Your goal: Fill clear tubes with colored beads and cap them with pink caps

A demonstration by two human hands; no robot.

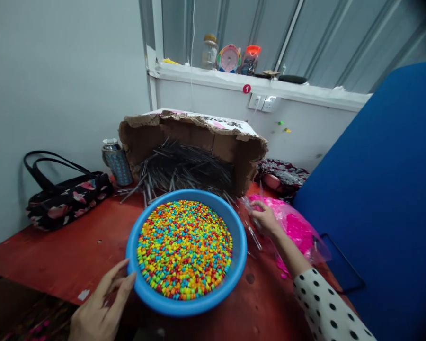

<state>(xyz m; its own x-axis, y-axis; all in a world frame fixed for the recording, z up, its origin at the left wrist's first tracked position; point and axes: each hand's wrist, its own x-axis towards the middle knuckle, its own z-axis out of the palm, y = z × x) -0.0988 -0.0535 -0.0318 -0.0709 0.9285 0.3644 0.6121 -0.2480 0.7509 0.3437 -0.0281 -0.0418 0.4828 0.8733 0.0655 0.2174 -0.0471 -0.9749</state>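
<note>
My left hand (101, 303) released, fingers spread beside rim of blue basin (239, 246) of beads (184, 248); my right hand (266, 219) clenched, apparently grasping clear tube (253, 237) near pink bag (294, 232).

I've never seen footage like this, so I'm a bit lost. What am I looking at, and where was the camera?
This picture comes from a camera worn on a person's head, looking down, so you see roughly what they see. The arms at the bottom are theirs. Their left hand is open beside a blue plastic basin full of small multicoloured beads. Their right hand, in a polka-dot sleeve, seems to pinch something thin and clear, next to a pink plastic bag. All of this is on a red tabletop. Behind the basin, a torn cardboard box holds a heap of thin tubes, and a floral handbag sits to the left.
</note>
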